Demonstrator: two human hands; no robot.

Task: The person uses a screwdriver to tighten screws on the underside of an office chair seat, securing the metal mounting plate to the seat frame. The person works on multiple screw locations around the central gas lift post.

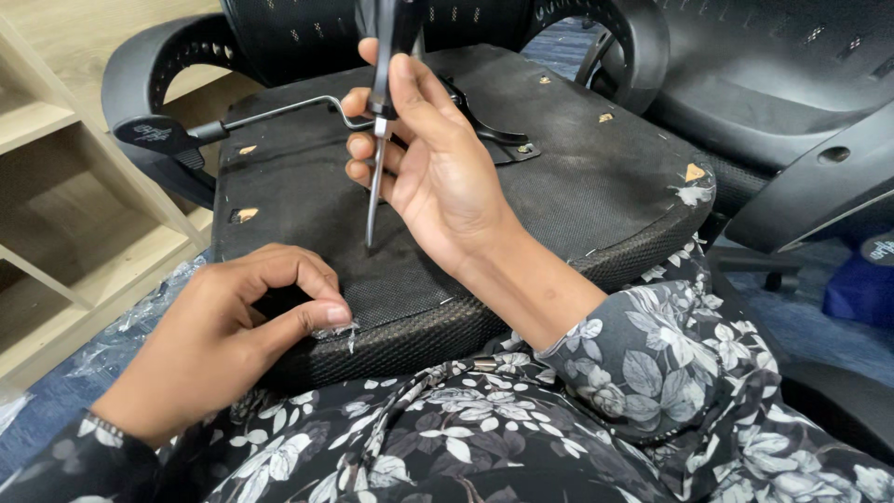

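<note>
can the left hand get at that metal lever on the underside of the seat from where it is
Probably not easily: the left hand rests at the near seat edge, and the right hand holding the screwdriver stands between it and the lever.

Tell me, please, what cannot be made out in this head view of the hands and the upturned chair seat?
- Screwdriver: the handle top is cut off by the upper edge; whether its tip sits in a screw is too dark to tell.
- Left hand: its fingers pinch a clear plastic scrap, but its curled fingers hide the seat beneath.
- Right hand: it hides part of the black metal bracket.
</note>
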